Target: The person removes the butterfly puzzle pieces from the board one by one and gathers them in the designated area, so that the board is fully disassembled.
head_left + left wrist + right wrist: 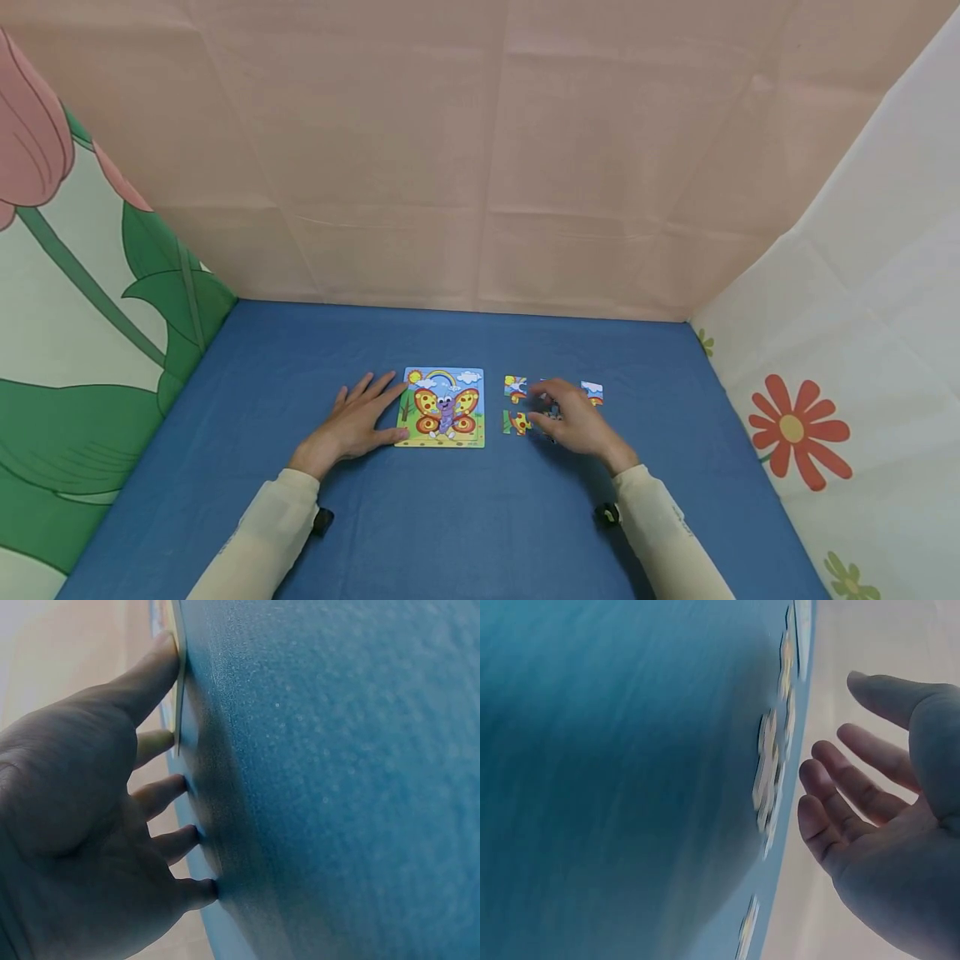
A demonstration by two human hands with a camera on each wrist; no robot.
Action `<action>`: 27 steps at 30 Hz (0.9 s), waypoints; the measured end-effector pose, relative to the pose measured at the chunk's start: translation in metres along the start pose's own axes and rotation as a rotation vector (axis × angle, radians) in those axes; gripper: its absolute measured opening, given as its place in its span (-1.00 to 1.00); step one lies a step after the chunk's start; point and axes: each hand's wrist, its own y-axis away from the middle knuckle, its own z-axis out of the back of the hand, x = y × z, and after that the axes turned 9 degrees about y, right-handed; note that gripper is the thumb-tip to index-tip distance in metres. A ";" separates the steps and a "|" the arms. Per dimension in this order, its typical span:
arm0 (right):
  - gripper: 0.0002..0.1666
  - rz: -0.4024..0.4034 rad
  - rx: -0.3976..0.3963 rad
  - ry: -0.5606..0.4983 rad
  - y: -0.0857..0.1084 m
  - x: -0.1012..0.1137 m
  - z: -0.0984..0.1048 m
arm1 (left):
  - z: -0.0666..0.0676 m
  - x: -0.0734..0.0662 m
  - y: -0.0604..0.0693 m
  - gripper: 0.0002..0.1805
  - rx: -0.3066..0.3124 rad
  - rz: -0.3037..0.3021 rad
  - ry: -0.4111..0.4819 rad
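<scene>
A square picture board (446, 408) with a butterfly, sun and rainbow lies flat on the blue cloth. My left hand (352, 425) has its fingers spread, with thumb and index finger touching the board's left edge and the other fingertips on the cloth. Jigsaw pieces lie to the board's right: one at the upper left (515, 387), one at the lower left (517, 422) and one at the far right (592, 392). Over the middle of them my right hand (573, 421) hovers, fingers loosely bent and holding nothing. It partly hides more pieces, which the right wrist view shows as a low pile (767, 776).
Blue cloth (450, 533) covers the table. A plain beige backdrop (480, 167) stands behind it, with a leaf-and-tulip printed sheet (90, 333) on the left and a flower-printed white sheet (862, 333) on the right.
</scene>
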 end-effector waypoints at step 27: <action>-0.32 0.113 0.138 0.101 -0.054 0.055 -0.040 | 0.002 -0.008 0.000 -0.02 0.015 0.020 -0.059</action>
